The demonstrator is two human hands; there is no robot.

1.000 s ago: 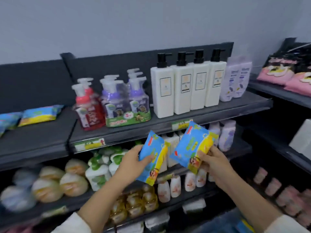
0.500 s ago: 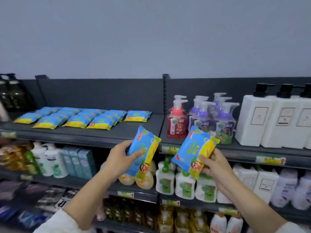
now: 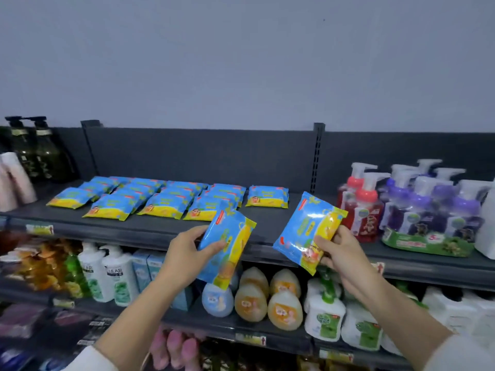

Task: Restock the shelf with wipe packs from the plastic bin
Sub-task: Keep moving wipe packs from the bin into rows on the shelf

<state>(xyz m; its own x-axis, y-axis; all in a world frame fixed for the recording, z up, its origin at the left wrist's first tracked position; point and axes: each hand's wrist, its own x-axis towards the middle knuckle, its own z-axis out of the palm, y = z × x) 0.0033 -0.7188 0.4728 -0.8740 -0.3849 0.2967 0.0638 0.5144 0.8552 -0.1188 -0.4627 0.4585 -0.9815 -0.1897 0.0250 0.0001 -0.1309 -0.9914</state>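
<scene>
My left hand (image 3: 187, 255) grips a blue and yellow wipe pack (image 3: 227, 245), held upright in front of the top shelf (image 3: 160, 228). My right hand (image 3: 340, 253) holds a second wipe pack (image 3: 305, 228) by its yellow end, tilted, just right of the first. Several matching wipe packs (image 3: 160, 199) lie flat in rows on the top shelf, with a single pack (image 3: 267, 196) at the right end of the rows. The plastic bin is out of view.
Red and purple pump bottles (image 3: 407, 204) stand on the top shelf to the right. Dark pump bottles (image 3: 34, 151) stand at the far left. Bare shelf surface lies in front of and right of the single pack. Lower shelves hold white bottles (image 3: 107, 274) and orange pouches (image 3: 284, 298).
The view has swung left along the shelf, bringing the rows of wipe packs to the centre. Both hands still hold their packs, now close in front of the top shelf.
</scene>
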